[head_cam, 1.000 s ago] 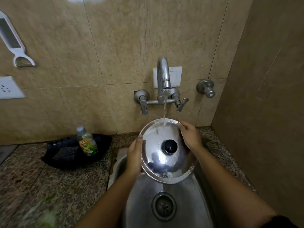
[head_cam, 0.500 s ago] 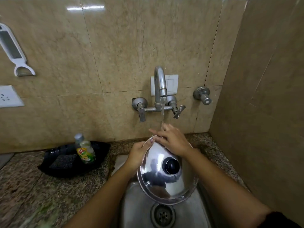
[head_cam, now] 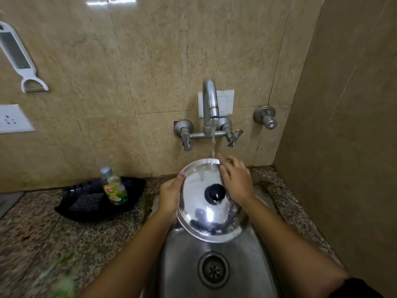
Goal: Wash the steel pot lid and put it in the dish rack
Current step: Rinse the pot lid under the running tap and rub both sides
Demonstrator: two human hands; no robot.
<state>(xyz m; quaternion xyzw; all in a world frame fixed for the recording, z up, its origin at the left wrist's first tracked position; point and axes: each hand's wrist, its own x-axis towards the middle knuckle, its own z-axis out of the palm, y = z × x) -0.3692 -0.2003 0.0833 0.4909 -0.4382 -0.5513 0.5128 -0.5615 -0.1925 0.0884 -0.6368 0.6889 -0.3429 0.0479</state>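
Note:
A round steel pot lid (head_cam: 199, 216) with a black knob (head_cam: 214, 191) is tilted over the steel sink (head_cam: 182, 265). Water runs from the tap (head_cam: 210, 100) onto the lid's far rim. My left hand (head_cam: 169, 196) grips the lid's left edge, thumb on top. My right hand (head_cam: 236, 179) lies flat on the lid's upper right surface, fingers spread toward the stream. No dish rack is in view.
A black tray (head_cam: 86, 211) on the granite counter to the left holds a dish-soap bottle (head_cam: 115, 190) and a dark scrub pad (head_cam: 88, 201). A white peeler (head_cam: 19, 59) hangs on the tiled wall. A side wall closes the right. The drain (head_cam: 213, 269) sits below the lid.
My right hand slid from the lid's right rim across its top edge and now rests on the upper right surface. The lid has tilted further while my left hand kept its grip.

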